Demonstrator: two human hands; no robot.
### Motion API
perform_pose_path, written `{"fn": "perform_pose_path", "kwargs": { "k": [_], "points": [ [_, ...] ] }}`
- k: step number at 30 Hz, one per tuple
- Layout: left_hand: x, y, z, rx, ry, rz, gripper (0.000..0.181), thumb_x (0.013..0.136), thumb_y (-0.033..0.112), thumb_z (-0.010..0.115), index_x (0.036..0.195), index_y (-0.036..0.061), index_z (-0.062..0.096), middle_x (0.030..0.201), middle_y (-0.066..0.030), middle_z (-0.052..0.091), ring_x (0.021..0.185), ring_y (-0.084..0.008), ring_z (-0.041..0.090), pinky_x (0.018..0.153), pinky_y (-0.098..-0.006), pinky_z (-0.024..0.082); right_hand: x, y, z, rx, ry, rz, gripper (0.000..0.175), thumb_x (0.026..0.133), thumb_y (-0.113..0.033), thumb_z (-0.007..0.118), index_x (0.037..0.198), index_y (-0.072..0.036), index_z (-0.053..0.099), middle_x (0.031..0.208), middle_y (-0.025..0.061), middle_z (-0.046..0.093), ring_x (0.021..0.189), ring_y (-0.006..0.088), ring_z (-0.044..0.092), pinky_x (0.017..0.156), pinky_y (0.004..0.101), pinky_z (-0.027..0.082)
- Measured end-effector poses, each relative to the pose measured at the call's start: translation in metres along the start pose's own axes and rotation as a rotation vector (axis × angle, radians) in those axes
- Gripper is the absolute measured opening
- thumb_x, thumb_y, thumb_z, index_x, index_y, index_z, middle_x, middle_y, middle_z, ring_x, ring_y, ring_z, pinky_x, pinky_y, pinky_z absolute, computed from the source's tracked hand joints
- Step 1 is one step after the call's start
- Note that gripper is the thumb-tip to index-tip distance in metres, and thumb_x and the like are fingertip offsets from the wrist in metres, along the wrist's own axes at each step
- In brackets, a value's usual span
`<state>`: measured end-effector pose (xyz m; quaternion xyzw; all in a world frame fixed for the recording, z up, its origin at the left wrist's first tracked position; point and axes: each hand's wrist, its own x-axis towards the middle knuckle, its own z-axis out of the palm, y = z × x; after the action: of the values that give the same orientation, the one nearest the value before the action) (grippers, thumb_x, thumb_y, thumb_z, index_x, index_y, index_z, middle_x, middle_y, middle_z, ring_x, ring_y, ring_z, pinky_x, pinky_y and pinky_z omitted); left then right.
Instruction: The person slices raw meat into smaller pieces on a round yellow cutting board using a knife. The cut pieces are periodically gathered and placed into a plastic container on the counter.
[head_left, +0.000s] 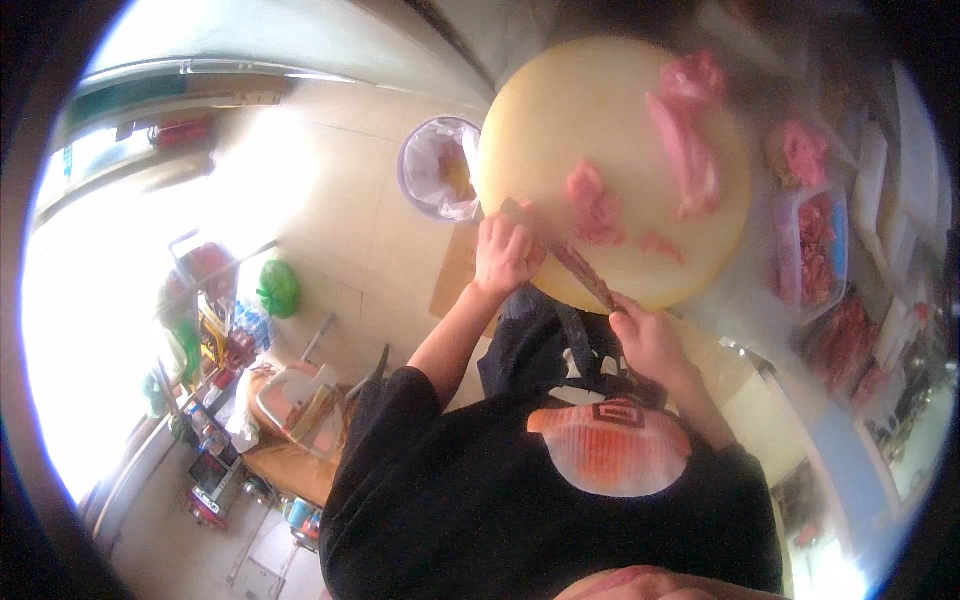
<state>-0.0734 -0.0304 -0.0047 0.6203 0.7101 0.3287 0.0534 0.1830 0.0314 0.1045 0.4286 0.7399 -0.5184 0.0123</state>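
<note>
A knife with a dark, smeared blade slants across the near edge of a round pale-yellow cutting board. My right hand is closed around its handle, close to my body. My left hand is at the blade's far end, fingers curled; a bit of pink shows beside them, and whether they grip it is hidden. Right of the blade lies a lump of raw meat, with small scraps beyond it. A long strip of raw meat and another chunk lie at the board's far right.
Right of the board, a clear plastic tub holds chopped meat, and more meat lies behind it. On the floor to the left stands a lined waste bin. A flat cardboard piece, a green bag and a chair are farther left.
</note>
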Motion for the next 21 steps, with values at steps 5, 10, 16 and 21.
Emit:
{"fn": "perform_pose_path", "kwargs": {
  "k": [5, 10, 16, 21],
  "points": [
    [0.001, 0.0, 0.001, 0.0, -0.04, -0.007, 0.049, 0.064, 0.012, 0.073, 0.111, 0.0049, 0.06, 0.12, -0.015, 0.058, 0.103, -0.0372, 0.054, 0.088, -0.0463, 0.045, -0.008, -0.013, -0.009, 0.091, -0.047, 0.086, 0.042, 0.099, -0.032, 0.051, 0.13, -0.004, 0.056, 0.082, 0.0261, 0.066, 0.078, 0.0445, 0.066, 0.065, 0.048, 0.052],
    [0.002, -0.003, 0.004, -0.003, -0.04, 0.007, 0.044, 0.063, 0.011, 0.071, 0.105, 0.0047, 0.06, 0.124, -0.0129, 0.058, 0.104, -0.0371, 0.054, 0.088, -0.046, 0.046, -0.01, -0.014, -0.013, 0.061, -0.034, 0.068, 0.04, 0.099, -0.031, 0.051, 0.129, -0.004, 0.056, 0.081, 0.0263, 0.065, 0.076, 0.045, 0.065, 0.063, 0.0488, 0.051],
    [0.001, -0.003, 0.008, -0.004, -0.041, 0.002, 0.041, 0.062, 0.008, 0.069, 0.102, 0.0045, 0.061, 0.122, -0.0125, 0.06, 0.102, -0.0372, 0.056, 0.085, -0.0453, 0.047, -0.014, -0.021, -0.017, 0.056, -0.052, 0.146, 0.039, 0.1, -0.03, 0.05, 0.127, -0.003, 0.057, 0.081, 0.0271, 0.065, 0.076, 0.0462, 0.065, 0.064, 0.0488, 0.051],
    [0.009, 0.0, 0.004, -0.065, 0.001, 0.051, 0.038, 0.064, 0.005, 0.069, 0.101, 0.0045, 0.063, 0.108, -0.0135, 0.061, 0.098, -0.0356, 0.058, 0.084, -0.043, 0.049, 0.036, -0.04, -0.008, 0.091, 0.02, -0.028, 0.034, 0.1, -0.03, 0.05, 0.113, -0.001, 0.062, 0.085, 0.0281, 0.064, 0.081, 0.0466, 0.063, 0.066, 0.0483, 0.05]
  ]
}}
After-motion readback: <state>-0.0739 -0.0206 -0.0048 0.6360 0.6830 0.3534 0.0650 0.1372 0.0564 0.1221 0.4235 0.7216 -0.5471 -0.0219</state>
